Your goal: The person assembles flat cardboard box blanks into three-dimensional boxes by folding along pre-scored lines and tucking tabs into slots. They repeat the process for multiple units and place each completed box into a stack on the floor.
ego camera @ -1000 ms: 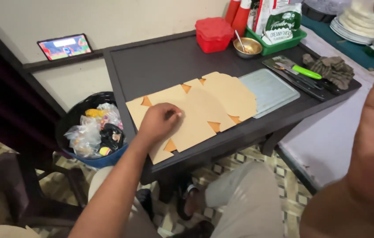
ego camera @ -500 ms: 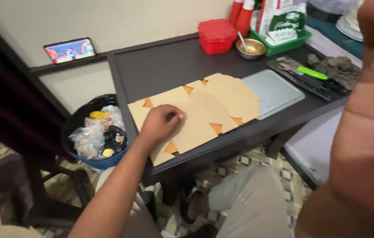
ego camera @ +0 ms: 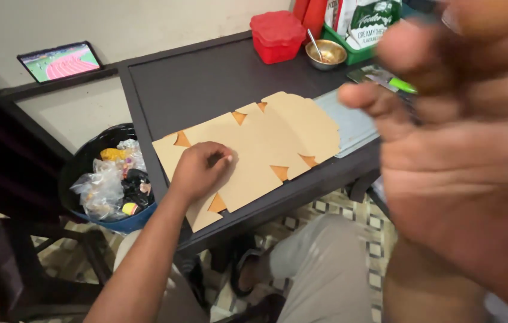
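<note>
A flat, unfolded brown cardboard sheet with orange triangular cut-outs lies on the dark table, overhanging its front edge. My left hand rests on the sheet's left part, fingers curled and pressing down. My right hand is raised very close to the camera, blurred, fingers spread apart with nothing in it, and it hides the right side of the table.
A red lidded box, a small metal bowl with a spoon, a green tray of packets and a pale cutting board sit at the back right. A lined waste bin stands left of the table. A small screen leans on the wall ledge.
My right hand has swung further across the view and turned its open fingers toward the camera. My left hand stays on the cardboard. The view has shifted slightly.
</note>
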